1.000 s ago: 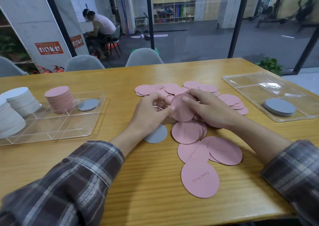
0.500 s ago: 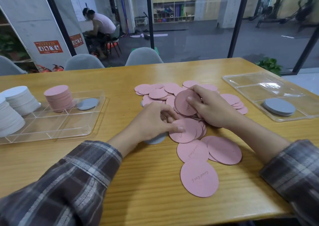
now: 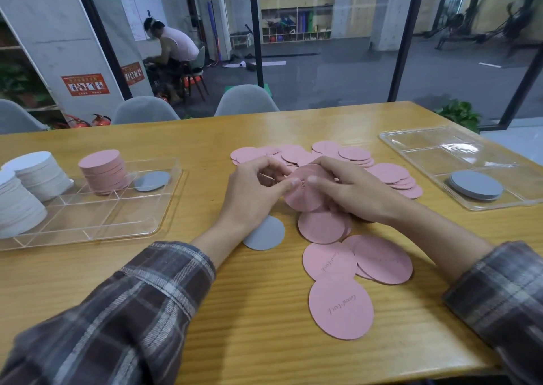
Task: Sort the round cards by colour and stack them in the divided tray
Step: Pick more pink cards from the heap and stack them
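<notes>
The left hand (image 3: 255, 196) and right hand (image 3: 355, 196) both pinch a few held pink cards (image 3: 305, 199), thumbs on top. Loose pink cards (image 3: 340, 308) lie beyond and nearer than the held ones, and a grey card (image 3: 266, 233) lies just near-left of them. Well left of them is the divided tray (image 3: 88, 220) with its pink stack (image 3: 102, 170). Well right is a second tray (image 3: 435, 152) with grey cards (image 3: 476, 185).

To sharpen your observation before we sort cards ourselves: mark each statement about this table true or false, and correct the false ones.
1. The left hand and right hand grip a few pink cards between them. True.
2. The right-hand tray holds white cards. False: it holds a grey stack.
3. A loose grey card lies on the table beside the left wrist. True.
4. The left-hand tray holds nothing pink. False: a tall pink stack stands in it.
</notes>
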{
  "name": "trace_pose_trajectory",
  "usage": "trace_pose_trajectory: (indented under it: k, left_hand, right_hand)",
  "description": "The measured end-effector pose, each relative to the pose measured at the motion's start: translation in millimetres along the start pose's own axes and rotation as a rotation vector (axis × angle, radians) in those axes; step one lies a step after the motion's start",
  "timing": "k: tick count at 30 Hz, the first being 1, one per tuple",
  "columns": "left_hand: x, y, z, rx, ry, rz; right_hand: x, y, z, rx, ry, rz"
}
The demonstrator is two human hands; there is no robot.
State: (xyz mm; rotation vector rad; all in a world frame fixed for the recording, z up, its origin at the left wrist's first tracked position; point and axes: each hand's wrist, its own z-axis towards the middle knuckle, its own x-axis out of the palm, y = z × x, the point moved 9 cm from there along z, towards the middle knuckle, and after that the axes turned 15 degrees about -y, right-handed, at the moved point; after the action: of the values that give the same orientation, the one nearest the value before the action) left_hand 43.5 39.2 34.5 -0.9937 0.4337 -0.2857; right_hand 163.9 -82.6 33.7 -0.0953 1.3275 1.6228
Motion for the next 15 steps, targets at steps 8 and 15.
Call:
trace_pose_trajectory:
  k: [8, 15]
  left_hand:
    - [4.5, -8.8, -7.7, 0.083, -0.001, 0.093]
    - [31.2, -3.2, -29.1, 0.092, 0.359, 0.266]
  right_hand:
    - [-7.9, 2.2, 2.6, -0.065, -0.088, -0.096]
    - [-18.7, -7.6, 7.7, -0.022, -0.17, -0.124]
